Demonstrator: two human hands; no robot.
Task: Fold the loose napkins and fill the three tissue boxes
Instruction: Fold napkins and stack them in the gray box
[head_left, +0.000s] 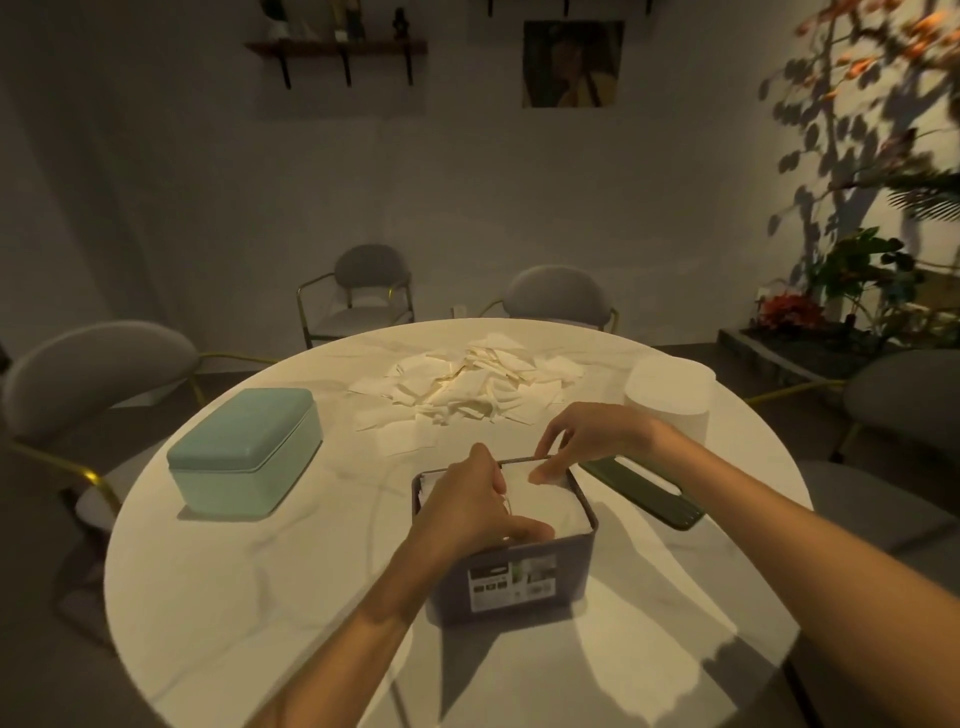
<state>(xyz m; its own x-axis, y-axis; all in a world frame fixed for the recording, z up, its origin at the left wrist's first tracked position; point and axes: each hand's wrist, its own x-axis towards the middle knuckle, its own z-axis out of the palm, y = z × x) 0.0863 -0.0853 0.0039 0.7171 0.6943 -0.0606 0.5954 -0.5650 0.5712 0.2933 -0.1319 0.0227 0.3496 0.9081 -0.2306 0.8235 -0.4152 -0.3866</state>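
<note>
Head view, hands: left hand (470, 506) and right hand (582, 441) both rest on the napkin stack (550, 506) in the grey box (511, 582), fingers curled, tucking it.
Loose pile (467, 387): lies beyond both hands on the counter (218, 582), the right hand nearer.
Count: one grey box, one closed mint box (244, 452), one dark lid (644, 491), one white roll (667, 400).

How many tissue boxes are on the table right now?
3: a teal box, lid on, at left; an open grey box under both hands; a white box at far right. None seem hidden.
</note>
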